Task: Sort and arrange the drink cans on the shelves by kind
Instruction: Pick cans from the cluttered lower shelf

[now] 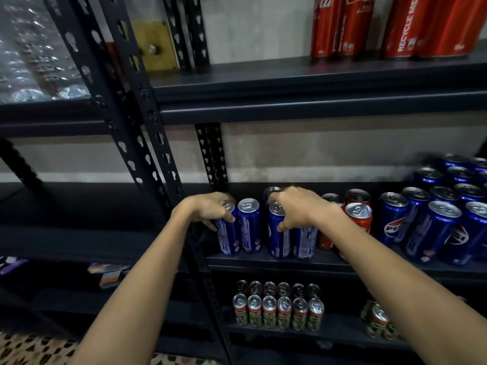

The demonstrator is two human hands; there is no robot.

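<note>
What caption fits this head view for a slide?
Left hand and right hand each grip a blue can on the middle shelf, beside red cans.

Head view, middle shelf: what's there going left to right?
Left hand gripping a blue can → free blue can → right hand on another blue can → red cans → blue Pepsi cluster.

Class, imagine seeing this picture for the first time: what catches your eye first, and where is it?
Two bare arms reach to the middle shelf, the left hand and right hand each gripping a blue can by its top. Right of them crowd blue Pepsi cans; tall red cola cans stand on the shelf above.
</note>
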